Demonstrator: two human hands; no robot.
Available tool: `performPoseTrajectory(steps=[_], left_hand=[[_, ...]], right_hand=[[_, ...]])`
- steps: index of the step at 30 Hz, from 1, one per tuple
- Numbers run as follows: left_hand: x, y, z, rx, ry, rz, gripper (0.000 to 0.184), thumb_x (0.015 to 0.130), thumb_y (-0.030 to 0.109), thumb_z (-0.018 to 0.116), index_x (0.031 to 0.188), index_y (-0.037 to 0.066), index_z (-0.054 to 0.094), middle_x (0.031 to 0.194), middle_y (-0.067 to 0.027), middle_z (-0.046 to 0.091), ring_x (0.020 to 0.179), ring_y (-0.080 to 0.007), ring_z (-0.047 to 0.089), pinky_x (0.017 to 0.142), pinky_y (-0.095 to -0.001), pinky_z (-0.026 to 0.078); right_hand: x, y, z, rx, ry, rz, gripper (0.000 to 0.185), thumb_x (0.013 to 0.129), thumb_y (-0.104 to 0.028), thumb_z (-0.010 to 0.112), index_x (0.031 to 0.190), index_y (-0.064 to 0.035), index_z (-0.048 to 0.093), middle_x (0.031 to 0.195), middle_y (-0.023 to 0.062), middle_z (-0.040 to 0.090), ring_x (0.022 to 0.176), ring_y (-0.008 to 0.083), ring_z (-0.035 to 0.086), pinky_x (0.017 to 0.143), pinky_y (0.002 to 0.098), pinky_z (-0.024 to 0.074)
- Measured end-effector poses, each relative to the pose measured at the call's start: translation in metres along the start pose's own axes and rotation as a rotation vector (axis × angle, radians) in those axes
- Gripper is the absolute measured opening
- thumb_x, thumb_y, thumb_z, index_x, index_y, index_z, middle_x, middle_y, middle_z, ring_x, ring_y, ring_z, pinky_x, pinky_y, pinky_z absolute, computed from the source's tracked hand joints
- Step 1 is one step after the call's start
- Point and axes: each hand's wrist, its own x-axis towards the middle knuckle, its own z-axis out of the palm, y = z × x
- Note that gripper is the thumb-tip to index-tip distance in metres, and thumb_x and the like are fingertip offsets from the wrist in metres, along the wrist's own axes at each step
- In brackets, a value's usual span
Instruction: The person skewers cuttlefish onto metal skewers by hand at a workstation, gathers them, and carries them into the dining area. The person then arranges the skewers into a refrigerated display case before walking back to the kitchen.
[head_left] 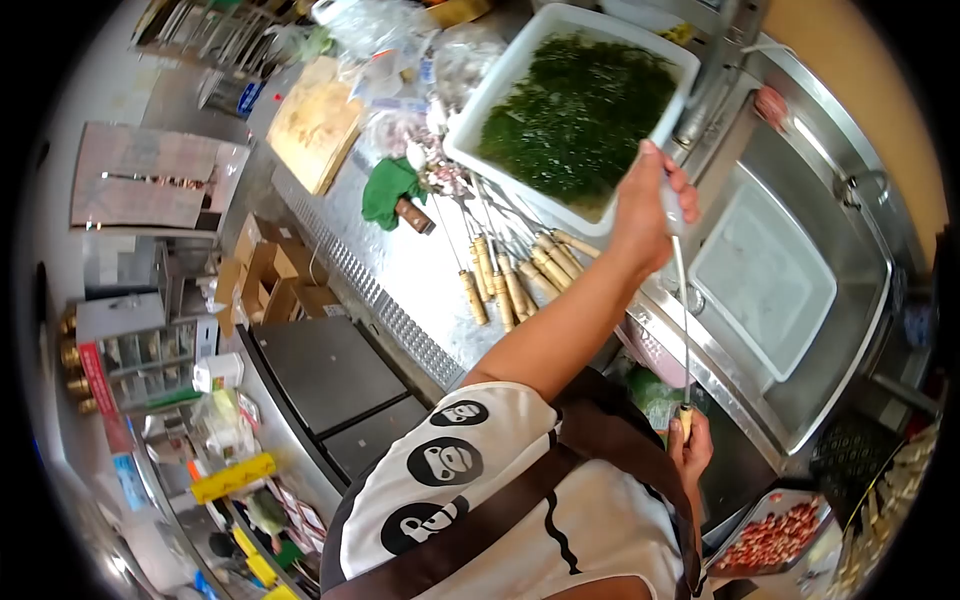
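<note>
A long metal skewer (684,320) runs between my two hands. My right hand (692,448), lower down by my apron, is closed round its wooden handle (685,412). Higher up, my left hand (645,205) grips a smooth whitish piece (672,205) at the skewer's far end; I cannot make out what it is. Just beyond that hand stands a white tub (468,135) holding dark green, seaweed-like strands in liquid. Several wooden-handled skewers (507,285) lie on the steel counter (400,275), their far ends beside pale and purplish pieces (440,172).
To the right is a steel sink (735,400) with a white plastic tub (765,270) in it. A tray of red and white chunks (770,535) sits at lower right. A green cloth (388,192), a cutting board (315,125) and plastic bags (390,60) lie on the counter.
</note>
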Motion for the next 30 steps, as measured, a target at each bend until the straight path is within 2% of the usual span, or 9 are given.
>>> performPoseTrajectory(steps=[7,9,13,17,18,19,20,21,30], left_hand=[[-0.012,0.146,-0.122,0.333,0.175,0.467,0.043,0.091,0.043,0.038,0.101,0.002,0.046,0.098,-0.0110,0.054,0.083,-0.0200,0.056,0.076,-0.0369,0.049],[-0.016,0.163,-0.167,0.622,0.646,0.532,0.032,0.090,0.027,0.041,0.108,0.003,0.052,0.093,-0.0091,0.056,0.081,-0.0169,0.055,0.069,-0.0353,0.048],[-0.010,0.196,-0.254,1.156,0.428,0.559,0.023,0.084,0.003,0.048,0.106,-0.004,0.051,0.101,-0.0121,0.056,0.087,-0.0180,0.053,0.081,-0.0294,0.041],[0.000,0.185,-0.269,1.376,0.445,0.563,0.045,0.087,0.005,0.049,0.127,-0.007,0.033,0.108,-0.0126,0.054,0.095,-0.0174,0.053,0.084,-0.0268,0.040],[-0.003,0.180,-0.260,1.383,0.468,0.549,0.045,0.087,0.006,0.050,0.127,-0.006,0.034,0.113,-0.0143,0.052,0.098,-0.0181,0.052,0.086,-0.0275,0.039],[-0.010,0.174,-0.245,1.390,0.497,0.538,0.045,0.087,0.008,0.050,0.127,-0.004,0.035,0.118,-0.0159,0.049,0.101,-0.0188,0.050,0.087,-0.0281,0.038],[-0.023,0.175,-0.233,1.553,0.583,0.603,0.045,0.087,0.009,0.051,0.127,-0.003,0.036,0.124,-0.0168,0.044,0.105,-0.0196,0.047,0.089,-0.0291,0.037],[-0.028,0.162,-0.221,1.736,0.659,0.665,0.044,0.087,0.011,0.052,0.127,-0.002,0.038,0.130,-0.0177,0.039,0.109,-0.0204,0.045,0.090,-0.0301,0.035],[-0.083,0.035,-0.064,1.815,-0.256,0.619,0.022,0.080,-0.003,0.048,0.101,-0.003,0.055,0.113,-0.0214,0.051,0.108,-0.0336,0.049,0.091,-0.0388,0.039]], right_hand=[[0.077,-0.070,0.103,0.040,-0.285,-0.260,0.026,0.080,-0.008,0.060,0.101,0.0039,0.054,0.093,0.0196,0.059,0.078,0.0330,0.060,0.070,0.0355,0.0481],[0.092,-0.079,0.140,0.097,-0.277,-0.348,0.029,0.081,-0.012,0.058,0.107,-0.0007,0.053,0.094,0.0176,0.060,0.081,0.0333,0.059,0.069,0.0375,0.0486],[0.108,-0.104,0.188,-0.051,-0.489,-0.294,0.046,0.076,-0.016,0.061,0.117,-0.0014,0.045,0.106,0.0175,0.051,0.099,0.0328,0.049,0.082,0.0408,0.0412],[0.131,-0.075,0.126,0.009,-0.074,-0.767,0.030,0.073,-0.013,0.060,0.100,-0.0008,0.054,0.094,0.0145,0.054,0.091,0.0302,0.052,0.080,0.0399,0.0423],[0.156,-0.077,0.076,-0.271,-0.381,-0.523,0.022,0.072,-0.011,0.060,0.092,-0.0012,0.058,0.095,0.0150,0.056,0.092,0.0308,0.054,0.082,0.0390,0.0438],[0.168,-0.018,0.059,-0.325,0.096,-0.708,0.030,0.077,-0.008,0.058,0.106,-0.0025,0.054,0.099,0.0123,0.056,0.093,0.0290,0.054,0.079,0.0397,0.0452],[0.194,0.002,0.035,0.025,0.118,-0.177,0.027,0.073,-0.006,0.058,0.099,0.0009,0.056,0.097,0.0174,0.056,0.090,0.0337,0.054,0.080,0.0405,0.0453],[0.247,0.080,-0.004,-0.454,0.228,0.069,0.028,0.076,-0.006,0.056,0.104,-0.0006,0.055,0.100,0.0183,0.056,0.094,0.0337,0.053,0.080,0.0413,0.0453],[0.327,0.204,0.026,-0.653,-0.182,0.251,0.064,0.078,-0.011,0.056,0.134,-0.0119,0.023,0.129,0.0223,0.030,0.103,0.0399,0.048,0.089,0.0422,0.0419]])
